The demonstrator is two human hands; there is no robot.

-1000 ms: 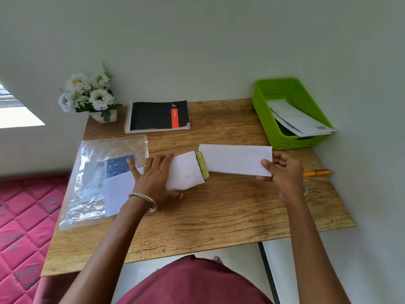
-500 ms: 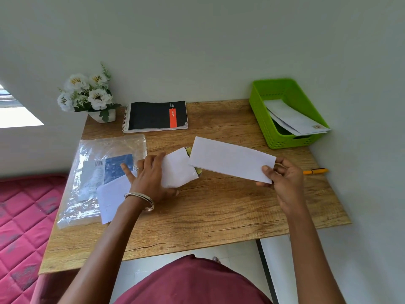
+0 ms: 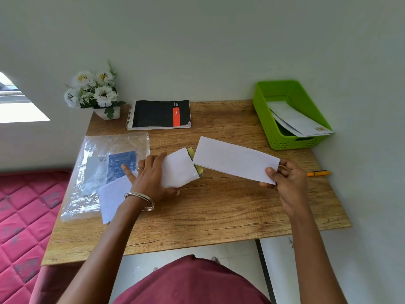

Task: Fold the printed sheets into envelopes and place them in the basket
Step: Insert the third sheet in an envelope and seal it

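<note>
The long white envelope [image 3: 235, 160] is held above the middle of the wooden desk [image 3: 219, 211], tilted, its right end pinched between thumb and curled fingers of the right hand [image 3: 287, 176]; those fingers lie mostly behind the paper. Its left end overlaps a folded sheet [image 3: 179, 167], smooth white with a yellow-green printed edge peeking out where the two meet; whether that edge has entered the envelope cannot be made out. The left hand [image 3: 151, 176] grips the folded sheet from above, fingers spread on top and the thumb tucked underneath, out of sight. Its wrist covers part of another white sheet [image 3: 114, 194], which lies partly on a crinkled, glossy clear plastic packet [image 3: 105, 163] whose blue label is too blurred to read. At the desk's far right corner sits the green perforated plastic basket [image 3: 282, 119], with white envelopes leaning inside. An orange pen [image 3: 318, 173] lies behind the right hand, partly hidden.
</note>
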